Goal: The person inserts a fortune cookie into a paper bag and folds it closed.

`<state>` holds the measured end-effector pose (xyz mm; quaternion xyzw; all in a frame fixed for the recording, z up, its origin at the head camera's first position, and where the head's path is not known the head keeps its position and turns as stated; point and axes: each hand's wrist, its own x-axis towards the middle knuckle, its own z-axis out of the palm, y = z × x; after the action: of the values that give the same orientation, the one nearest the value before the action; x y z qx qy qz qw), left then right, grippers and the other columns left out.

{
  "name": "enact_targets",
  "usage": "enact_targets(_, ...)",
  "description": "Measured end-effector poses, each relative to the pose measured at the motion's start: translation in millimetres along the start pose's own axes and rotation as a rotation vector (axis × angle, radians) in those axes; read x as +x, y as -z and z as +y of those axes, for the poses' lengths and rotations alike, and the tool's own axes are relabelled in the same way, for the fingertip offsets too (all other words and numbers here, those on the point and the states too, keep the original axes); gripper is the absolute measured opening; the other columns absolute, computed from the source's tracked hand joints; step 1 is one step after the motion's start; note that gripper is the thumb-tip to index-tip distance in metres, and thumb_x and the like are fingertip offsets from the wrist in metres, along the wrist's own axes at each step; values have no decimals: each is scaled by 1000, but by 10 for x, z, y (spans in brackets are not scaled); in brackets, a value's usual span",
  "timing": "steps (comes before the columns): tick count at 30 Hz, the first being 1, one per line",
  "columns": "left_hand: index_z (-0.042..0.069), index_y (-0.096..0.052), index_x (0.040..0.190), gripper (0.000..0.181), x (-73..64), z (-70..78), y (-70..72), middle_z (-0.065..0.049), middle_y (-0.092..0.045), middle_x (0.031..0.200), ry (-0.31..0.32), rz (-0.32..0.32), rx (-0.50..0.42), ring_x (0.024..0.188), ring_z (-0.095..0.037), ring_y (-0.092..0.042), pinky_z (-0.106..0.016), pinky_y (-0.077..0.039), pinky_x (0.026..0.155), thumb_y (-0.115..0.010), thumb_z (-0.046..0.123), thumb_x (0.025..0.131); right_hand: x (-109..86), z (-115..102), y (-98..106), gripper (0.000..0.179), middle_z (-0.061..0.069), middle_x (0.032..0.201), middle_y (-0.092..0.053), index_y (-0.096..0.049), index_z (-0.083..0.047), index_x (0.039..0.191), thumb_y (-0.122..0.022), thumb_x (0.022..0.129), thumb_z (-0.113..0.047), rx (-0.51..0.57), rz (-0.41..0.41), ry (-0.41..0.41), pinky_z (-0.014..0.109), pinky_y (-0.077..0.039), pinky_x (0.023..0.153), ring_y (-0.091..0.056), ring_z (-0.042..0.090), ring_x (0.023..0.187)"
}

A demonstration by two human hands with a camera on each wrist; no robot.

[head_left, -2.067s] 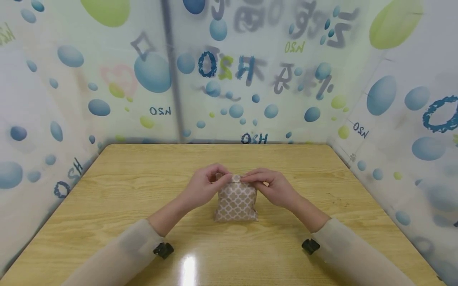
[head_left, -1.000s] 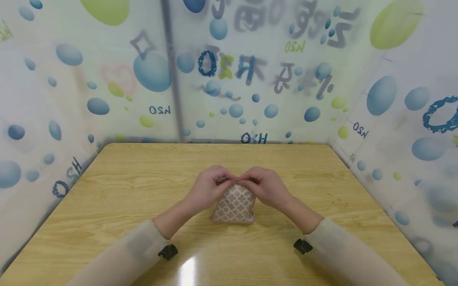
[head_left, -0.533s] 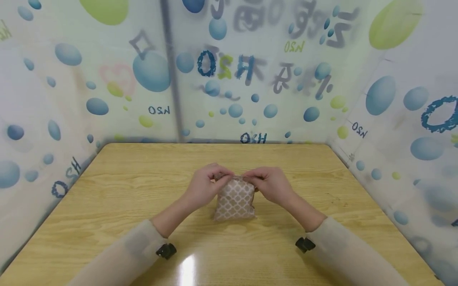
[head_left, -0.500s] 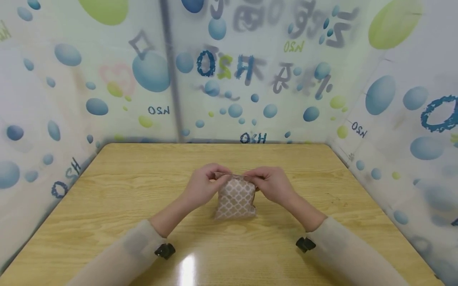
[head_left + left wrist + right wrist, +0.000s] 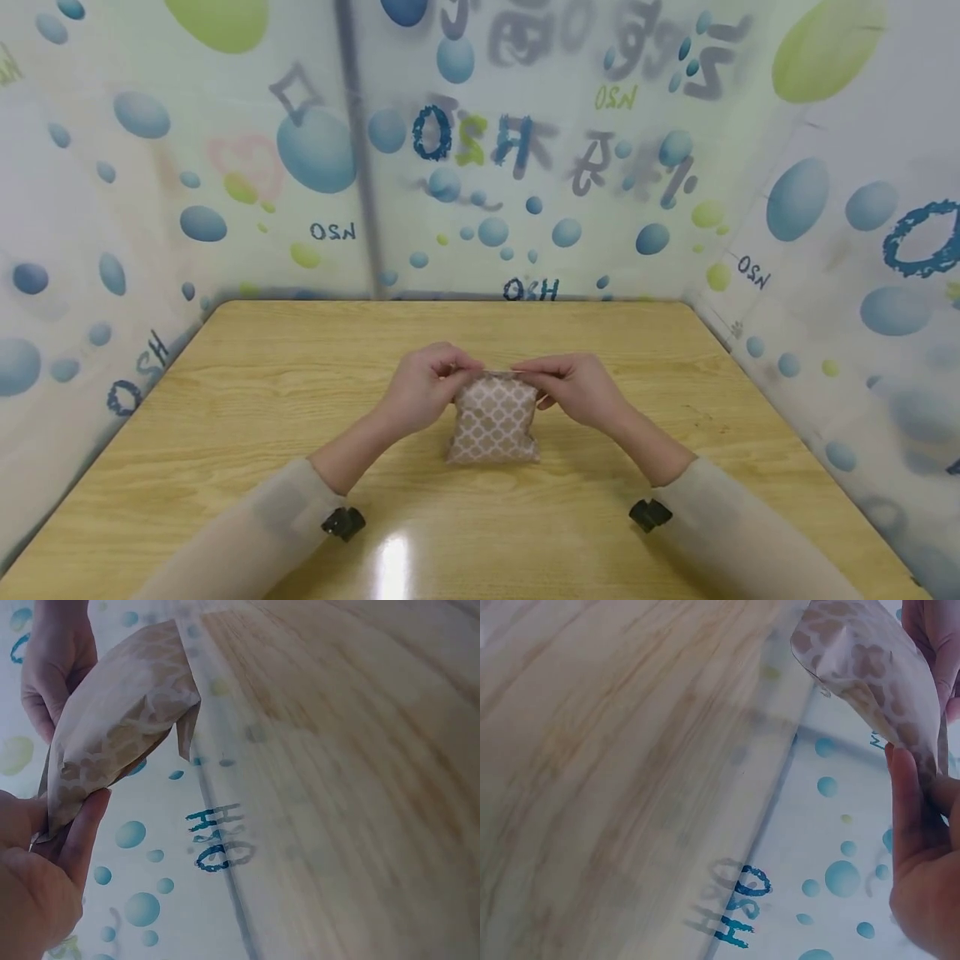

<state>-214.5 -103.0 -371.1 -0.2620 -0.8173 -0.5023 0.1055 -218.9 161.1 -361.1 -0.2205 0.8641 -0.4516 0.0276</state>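
Observation:
A small brown paper bag [image 5: 495, 421] with a white lattice print stands upright at the middle of the table, puffed out below and flattened along its top edge. My left hand [image 5: 423, 387] pinches the top left corner between thumb and fingers. At the top right corner, my right hand [image 5: 581, 387] pinches the same edge. Seen from the left wrist, the bag [image 5: 120, 712] bulges, with a pointed bottom corner sticking out. The right wrist view shows thumb and fingers on either side of the bag's [image 5: 877, 667] top edge. What is inside the bag is hidden.
The wood-grain table [image 5: 300, 358] reaches back to a wall covering [image 5: 480, 167] printed with blue and green drops. Similar coverings close off both sides. Black clips [image 5: 343, 523] sit at both sleeve cuffs. A light reflection lies near the table's front.
About a second ago my hands met at the middle of the bag's top edge. Now they are apart at its two corners. The top strip has folded down, and the bag stays in place.

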Motion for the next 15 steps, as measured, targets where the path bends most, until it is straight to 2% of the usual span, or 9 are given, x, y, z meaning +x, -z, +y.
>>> enact_targets(7, 20, -75, 104, 8, -7, -25, 50, -2, -71, 107, 199, -75, -193, 77, -21, -71, -43, -63, 69, -69, 20, 98, 14, -15, 15, 23, 6, 112, -77, -78, -21, 118, -65, 100, -17, -12, 52, 24, 28, -61, 64, -73, 14, 73)
enact_targets(9, 19, -75, 103, 7, -12, -41, 61, -3, -71, 108, 221, -78, -206, 77, -22, -72, -45, -63, 69, -70, 19, 97, 18, -7, 24, 22, 6, 112, -77, -78, -20, 118, -65, 100, -17, 0, 39, 17, 30, -62, 65, -73, 14, 73)
enact_targets(15, 15, -76, 101, 7, -13, -73, 55, -6, -72, 108, 211, -47, -173, 79, -21, -73, -36, -63, 65, -69, 15, 97, 19, 50, 70, 28, 3, 117, -75, -73, -21, 127, -61, 103, -26, 86, -53, -27, 46, -62, 75, -75, 21, 81)
